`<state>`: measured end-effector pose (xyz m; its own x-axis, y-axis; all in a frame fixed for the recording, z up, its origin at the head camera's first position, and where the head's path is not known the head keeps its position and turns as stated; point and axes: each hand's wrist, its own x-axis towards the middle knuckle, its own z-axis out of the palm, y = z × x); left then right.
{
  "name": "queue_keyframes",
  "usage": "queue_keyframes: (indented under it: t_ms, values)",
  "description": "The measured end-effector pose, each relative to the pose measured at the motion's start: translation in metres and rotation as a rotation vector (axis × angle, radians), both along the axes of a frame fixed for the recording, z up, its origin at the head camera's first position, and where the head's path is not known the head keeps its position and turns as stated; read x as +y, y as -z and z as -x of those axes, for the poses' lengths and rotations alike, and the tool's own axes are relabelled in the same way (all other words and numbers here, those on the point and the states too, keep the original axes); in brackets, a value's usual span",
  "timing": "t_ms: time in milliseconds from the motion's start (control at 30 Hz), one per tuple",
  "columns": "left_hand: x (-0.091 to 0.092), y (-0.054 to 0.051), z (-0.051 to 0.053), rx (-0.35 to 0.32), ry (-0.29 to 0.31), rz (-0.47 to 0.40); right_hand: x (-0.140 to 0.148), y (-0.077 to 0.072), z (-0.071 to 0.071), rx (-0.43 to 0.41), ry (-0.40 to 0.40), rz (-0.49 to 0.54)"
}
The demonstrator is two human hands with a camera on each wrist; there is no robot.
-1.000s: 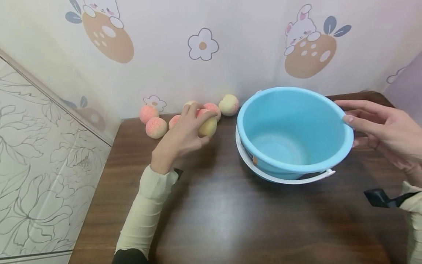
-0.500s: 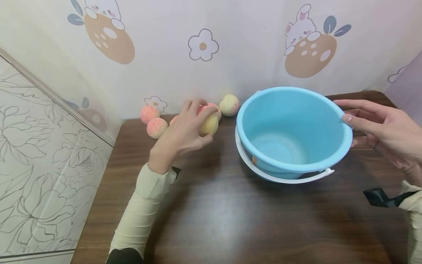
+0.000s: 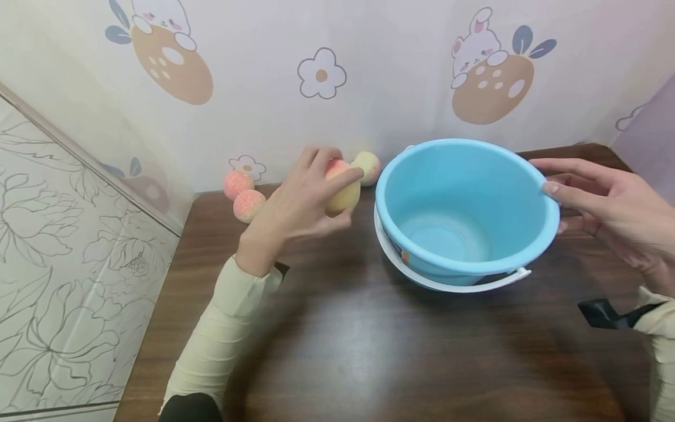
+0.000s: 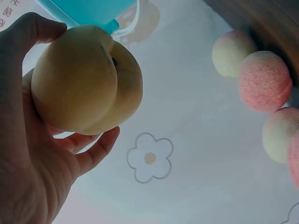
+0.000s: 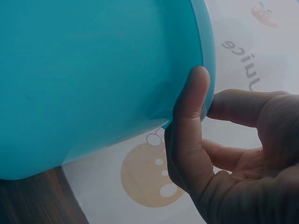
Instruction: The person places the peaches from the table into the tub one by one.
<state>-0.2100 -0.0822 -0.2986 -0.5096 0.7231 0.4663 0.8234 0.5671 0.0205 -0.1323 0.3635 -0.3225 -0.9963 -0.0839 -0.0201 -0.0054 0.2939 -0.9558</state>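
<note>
My left hand [image 3: 297,208] curls its fingers and thumb round a yellow peach [image 3: 344,196] with a reddish top, left of the bucket. Its cleft and dark stem dimple show on the peach [image 4: 84,84] in the left wrist view. My right hand [image 3: 617,205] grips the right side of the light blue bucket [image 3: 474,176], which stands upright; no fruit shows inside. In the right wrist view the right hand [image 5: 224,158] has fingers on both sides of the bucket's rim [image 5: 204,42].
Two pinkish peaches [image 3: 250,206] lie at the table's back left. A pale one [image 3: 368,167] sits beside the bucket. The white bucket handle [image 3: 392,255] hangs down in front. A patterned sheet [image 3: 385,76] covers the wall behind the brown table [image 3: 337,340].
My left hand has moved right and slightly up with the peach, nearer the bucket. The right hand keeps its grip on the rim.
</note>
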Motion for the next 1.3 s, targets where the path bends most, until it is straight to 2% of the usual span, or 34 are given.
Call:
queue_keyframes:
  t_ms: [267,633,700,800,933,1000,1300]
  values:
    - [0.014,-0.016,0.002,0.127,0.066,0.046,0.0,0.0,-0.001,-0.009,0.009,-0.024]
    - [0.038,-0.041,-0.002,0.214,0.069,0.141,-0.001,0.002,-0.001,-0.028,0.065,-0.126]
    - [0.043,-0.045,-0.004,0.229,0.068,0.159,-0.001,0.002,-0.001,-0.034,0.075,-0.126]
    - [0.051,-0.052,-0.006,0.249,0.07,0.195,0.0,0.002,0.0,-0.042,0.069,-0.066]
    - [0.064,-0.061,-0.007,0.24,0.094,0.234,0.001,0.002,-0.001,-0.034,0.068,-0.059]
    - [0.071,-0.064,-0.007,0.219,0.104,0.247,0.0,0.002,-0.001,-0.027,0.073,-0.095]
    - [0.096,-0.069,-0.004,0.137,0.121,0.327,-0.001,0.0,-0.001,-0.031,0.042,-0.032]
